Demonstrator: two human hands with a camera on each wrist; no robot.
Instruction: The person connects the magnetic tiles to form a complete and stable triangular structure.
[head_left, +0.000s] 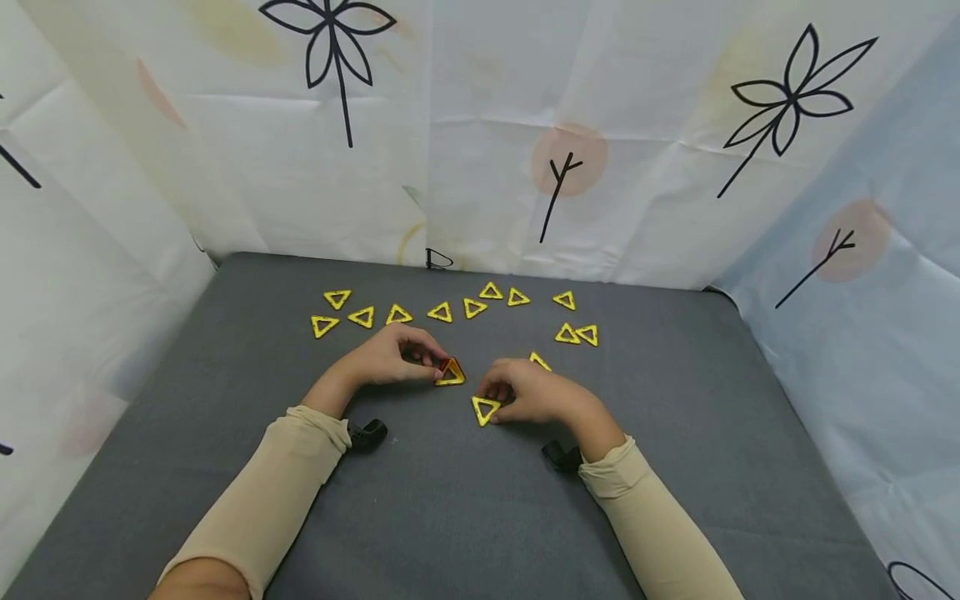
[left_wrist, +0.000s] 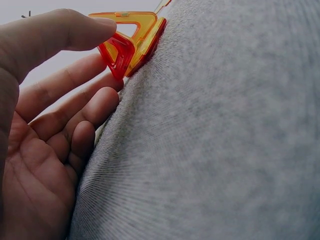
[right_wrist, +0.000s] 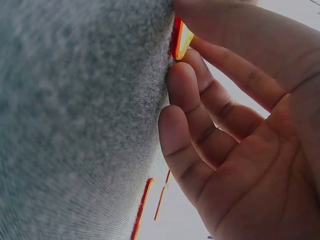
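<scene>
My left hand (head_left: 393, 354) pinches a small group of see-through triangular magnetic tiles (head_left: 450, 382) in the middle of the table. In the left wrist view, thumb and fingers are on a red-edged side (left_wrist: 120, 66) of it, and an orange-yellow triangle (left_wrist: 148, 24) leans up against that side. To the right, my right hand (head_left: 528, 390) grips a single yellow triangle tile (head_left: 477, 410) between thumb and fingers, low over the cloth. Only a bit of this tile (right_wrist: 177, 40) shows in the right wrist view, the thumb covering the rest. The two hands are a short gap apart.
Several yellow triangle tiles (head_left: 440, 317) lie scattered along the back of the grey cloth-covered table (head_left: 450, 517). Two more, among them a right-hand tile (head_left: 592, 340), touch at the right. Another tile (head_left: 537, 359) peeks out behind my right hand. Printed white curtains (head_left: 480, 200) enclose the table.
</scene>
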